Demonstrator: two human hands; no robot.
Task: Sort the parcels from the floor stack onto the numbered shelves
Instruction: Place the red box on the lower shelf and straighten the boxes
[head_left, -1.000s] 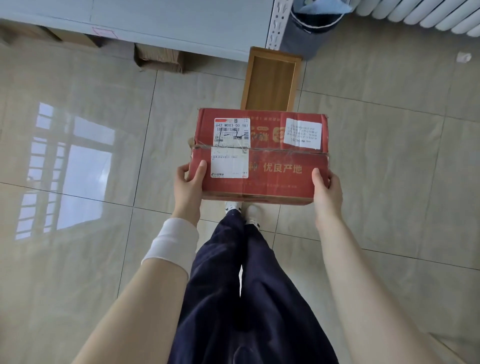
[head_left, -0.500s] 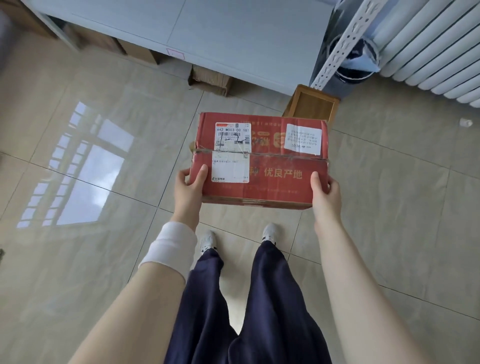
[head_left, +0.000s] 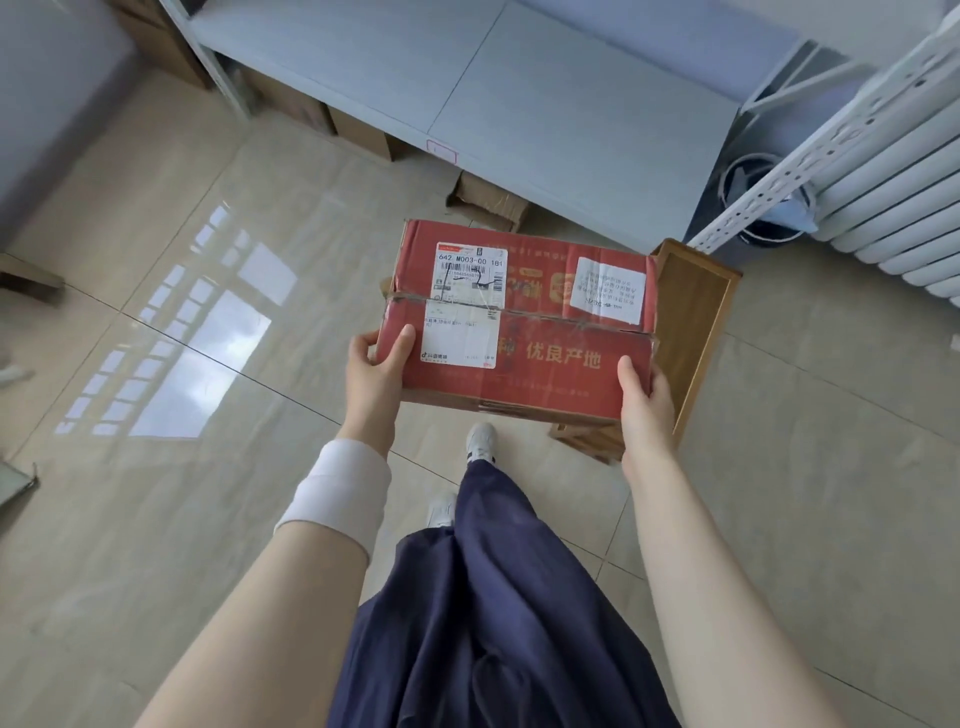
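Parcel (head_left: 524, 332), a red carton, is held in the air between both hands, over the floor (head_left: 156, 519), with the shelf (head_left: 545, 104) beyond its far side. Left hand (head_left: 371, 387) grips the near-left corner: thumb on top, fingers (head_left: 362, 344) curled round the end. Right hand (head_left: 647, 408) grips the near-right corner: thumb on top, other fingers hidden underneath. Both forearms reach forward. White band (head_left: 337, 493) on the left wrist.

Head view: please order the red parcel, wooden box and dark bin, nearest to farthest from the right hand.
1. Red parcel, gripped by the right hand.
2. Wooden box, just beyond it on the floor.
3. Dark bin, farther back, by the shelf post.
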